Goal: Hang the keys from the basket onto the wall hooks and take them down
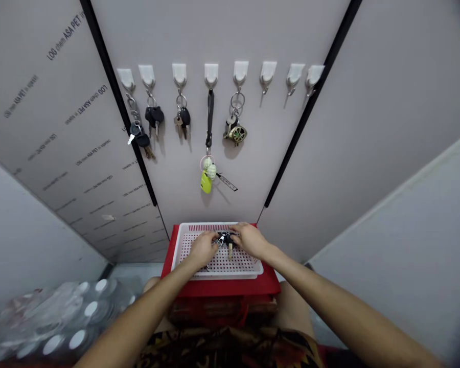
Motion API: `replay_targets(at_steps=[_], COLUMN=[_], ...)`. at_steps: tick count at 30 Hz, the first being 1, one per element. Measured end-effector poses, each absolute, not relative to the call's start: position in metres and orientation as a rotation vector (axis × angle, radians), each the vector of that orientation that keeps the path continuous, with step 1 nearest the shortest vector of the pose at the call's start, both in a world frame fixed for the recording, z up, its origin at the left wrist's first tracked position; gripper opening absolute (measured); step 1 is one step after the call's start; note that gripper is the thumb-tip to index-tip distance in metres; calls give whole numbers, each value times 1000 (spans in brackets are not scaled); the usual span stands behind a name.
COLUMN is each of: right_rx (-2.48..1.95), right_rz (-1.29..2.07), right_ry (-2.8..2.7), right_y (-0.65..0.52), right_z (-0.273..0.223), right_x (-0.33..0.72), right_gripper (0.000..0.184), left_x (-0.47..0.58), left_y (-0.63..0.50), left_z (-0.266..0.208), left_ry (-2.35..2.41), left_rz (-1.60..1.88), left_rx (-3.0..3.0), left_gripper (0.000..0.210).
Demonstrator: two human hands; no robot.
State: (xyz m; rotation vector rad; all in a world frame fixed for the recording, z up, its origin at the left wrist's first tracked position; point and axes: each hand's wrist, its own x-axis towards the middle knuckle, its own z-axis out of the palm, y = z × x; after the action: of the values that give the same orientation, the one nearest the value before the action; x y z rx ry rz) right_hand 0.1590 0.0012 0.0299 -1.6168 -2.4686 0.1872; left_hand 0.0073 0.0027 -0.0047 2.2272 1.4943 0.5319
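Note:
Over a white perforated plastic basket (179, 250), both hands meet at a bunch of keys (230, 250) with a silver clasp and dark key heads. My left hand (204, 248) is closed, its fingertips pinching the clasp side of the bunch. From the other side, my right hand (250, 239) has its fingers curled on the dark key heads. One key blade points down toward the basket floor. Parts of the bunch are hidden behind the fingers. A small metal piece (207, 267) lies low in the basket near my left wrist.
The basket stands on a red surface (230, 289) before a grey cabinet panel. White hooks (179, 75) run across it; key sets hang from the left ones, including one with a yellow-green fob (206, 182). Capped plastic bottles (91, 308) stand at lower left. Black strips (310, 107) edge the panel.

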Motion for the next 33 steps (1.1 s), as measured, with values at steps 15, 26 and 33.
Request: replay_targets(at_steps=[15, 26, 33], right_rx=[-1731, -1241, -1030], right_rz=[411, 776, 809], right_ry=[-2294, -1919, -1533], right_y=[2, -4, 11], right_z=[23, 53, 126], right_x=[153, 151, 158], right_gripper=[17, 12, 15], left_x=[13, 25, 45], left_y=[0, 19, 32], left_z=[0, 89, 141], left_ry=[1641, 1151, 1000], left_rz=[363, 859, 1300], left_rx=[2078, 1860, 1807], left_gripper=[23, 12, 17])
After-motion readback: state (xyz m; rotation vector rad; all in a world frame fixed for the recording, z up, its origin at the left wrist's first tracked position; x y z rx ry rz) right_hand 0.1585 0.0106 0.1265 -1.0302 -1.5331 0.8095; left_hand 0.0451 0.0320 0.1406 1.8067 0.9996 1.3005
